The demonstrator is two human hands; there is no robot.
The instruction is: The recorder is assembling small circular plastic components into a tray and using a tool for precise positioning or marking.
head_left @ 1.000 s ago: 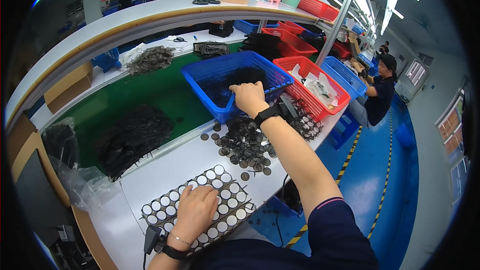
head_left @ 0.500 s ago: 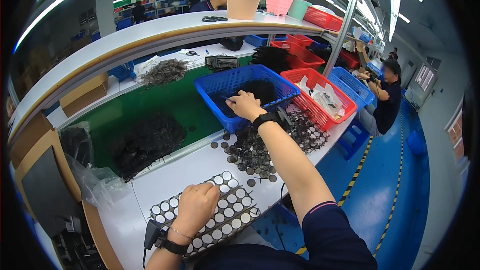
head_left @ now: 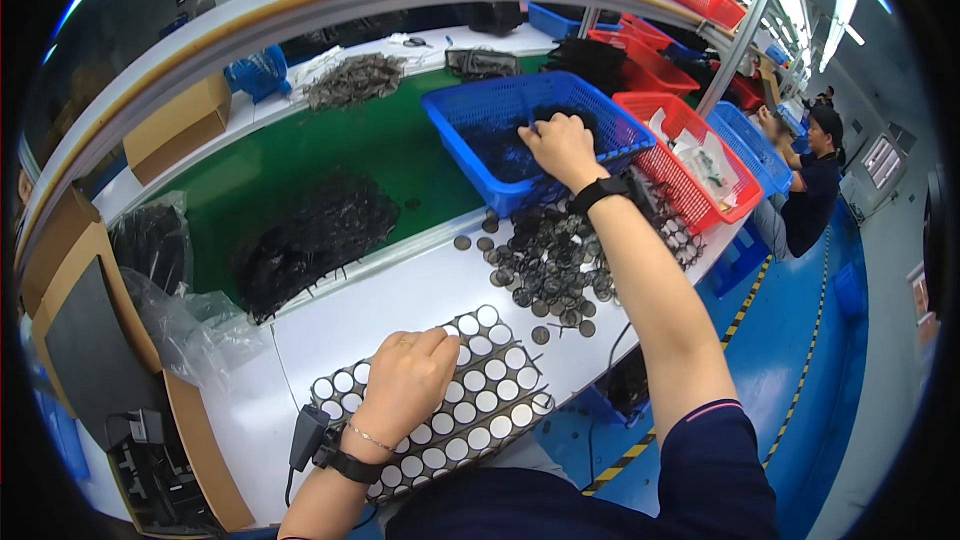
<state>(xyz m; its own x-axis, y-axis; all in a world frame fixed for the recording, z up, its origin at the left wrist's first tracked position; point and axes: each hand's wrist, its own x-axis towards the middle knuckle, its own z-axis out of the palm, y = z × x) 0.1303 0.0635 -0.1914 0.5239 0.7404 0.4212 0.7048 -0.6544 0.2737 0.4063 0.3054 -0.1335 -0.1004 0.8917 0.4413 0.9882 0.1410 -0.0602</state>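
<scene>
My left hand (head_left: 408, 380) rests with curled fingers on a panel of dark strips set with rows of white round discs (head_left: 487, 400). Whatever those fingers may hold is hidden. Further out, my right hand (head_left: 562, 148) reaches over the front rim of a blue plastic basket (head_left: 487, 176), its fingers bent together above a dark, thin mesh-like heap (head_left: 490, 145). Anything between these fingertips is too small to name. Beneath my right wrist, a pile of dark round discs (head_left: 550, 260) with thin strips spreads over the white table (head_left: 340, 340).
A black heap (head_left: 320, 235) lies on the green surface (head_left: 220, 240). Beside the blue basket stands a red basket (head_left: 735, 205) with white scraps. Clear plastic bags (head_left: 195, 330) and an open cardboard box (head_left: 190, 440) are on the left. A co-worker (head_left: 815, 180) sits at the right.
The view has tipped downward, so the shelf sits higher in the picture. My right hand has moved a little deeper and rightward over the blue basket. The left hand stays on the disc panel.
</scene>
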